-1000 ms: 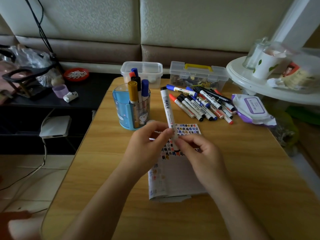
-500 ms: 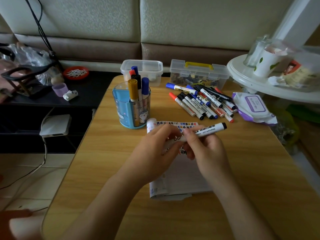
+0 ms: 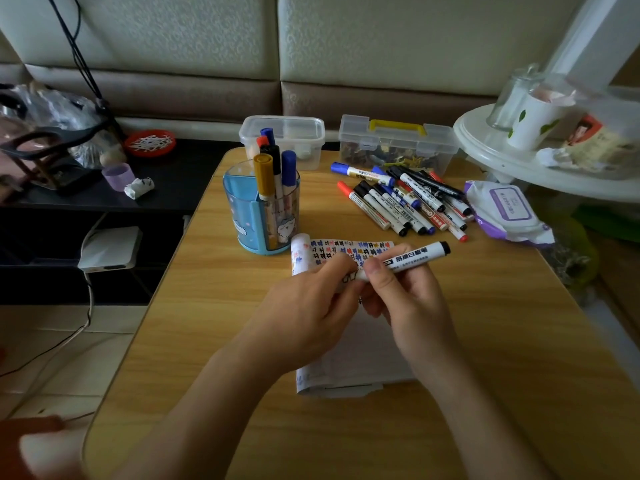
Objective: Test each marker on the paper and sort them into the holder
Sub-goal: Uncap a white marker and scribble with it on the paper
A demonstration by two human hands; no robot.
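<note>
White with a black end, the whiteboard marker (image 3: pixel 412 258) lies almost level above the paper (image 3: pixel 363 355), its black end pointing to 2 o'clock. The right hand (image 3: pixel 412 306) pinches its barrel between thumb and fingers. The left hand (image 3: pixel 311 306) curls its fingers round the other end, which is hidden there. The paper, with coloured scribbles along its far edge, lies on the wooden table (image 3: pixel 502 358). The blue pen holder (image 3: pixel 242 209), with several capped markers (image 3: pixel 273 174) standing in it, is at 11 o'clock from the hands. A heap of loose markers (image 3: pixel 398 202) lies at 1 o'clock.
</note>
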